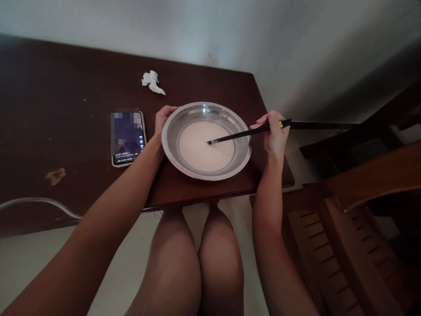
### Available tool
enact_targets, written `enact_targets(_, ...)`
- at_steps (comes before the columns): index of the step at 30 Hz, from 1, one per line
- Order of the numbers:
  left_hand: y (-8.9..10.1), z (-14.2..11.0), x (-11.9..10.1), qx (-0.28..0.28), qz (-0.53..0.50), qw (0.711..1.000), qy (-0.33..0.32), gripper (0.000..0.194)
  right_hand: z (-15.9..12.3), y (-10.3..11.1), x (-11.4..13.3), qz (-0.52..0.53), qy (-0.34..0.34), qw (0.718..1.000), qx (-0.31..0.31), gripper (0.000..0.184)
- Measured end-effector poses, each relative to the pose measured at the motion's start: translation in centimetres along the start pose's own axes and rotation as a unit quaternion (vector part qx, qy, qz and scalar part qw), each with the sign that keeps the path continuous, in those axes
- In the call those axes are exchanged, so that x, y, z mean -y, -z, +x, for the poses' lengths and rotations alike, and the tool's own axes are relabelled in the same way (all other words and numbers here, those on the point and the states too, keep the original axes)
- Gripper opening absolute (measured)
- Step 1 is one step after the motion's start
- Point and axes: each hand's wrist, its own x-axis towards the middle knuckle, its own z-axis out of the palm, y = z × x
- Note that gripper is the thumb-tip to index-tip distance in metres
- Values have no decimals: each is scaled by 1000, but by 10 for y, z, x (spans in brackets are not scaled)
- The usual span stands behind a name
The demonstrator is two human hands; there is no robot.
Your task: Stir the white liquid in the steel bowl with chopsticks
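Note:
A wide metal bowl (171, 149) stands near the front edge of the dark table. Pale, creamy liquid (204, 153) fills its lower part. My left hand (162, 120) grips the bowl's left side, its fingers partly hidden behind the rim. In my right hand (275, 134) is a pair of black chopsticks (245, 133) with gold bands near the upper end. They slant down to the left across the right rim. Their tips touch the liquid close to the bowl's middle.
A lit phone (128, 138) lies left of the bowl. Behind it is a crumpled white tissue (153, 82). A brownish scrap (55, 176) and a white cable (41, 200) lie on the table (82, 83) at left. A wooden chair (329, 237) stands at right, and a wall rises behind the table.

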Motion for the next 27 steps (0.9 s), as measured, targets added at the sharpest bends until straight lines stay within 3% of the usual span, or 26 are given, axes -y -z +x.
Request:
enact_targets(5, 3, 3, 3, -1, -2, 1000, -8, 31, -1, -1, 1, -15, -9, 997, 69, 59)
enact_targets(11, 4, 4, 3, 2, -11, 1000, -6, 29, 1, 0, -2, 8, -6, 1000, 5, 61)
enact_targets(16, 4, 3, 3, -9, 7, 1000, -13, 28, -2, 0, -1, 9, -12, 998, 63, 54)
enact_targets(22, 2, 2, 1, 5, 19, 1000, -6, 26, 0, 0, -1, 6, -3, 1000, 6, 59)
enact_targets(27, 2, 2, 1, -6, 18, 1000, -9, 27, -2, 0, -1, -2, -9, 998, 61, 54)
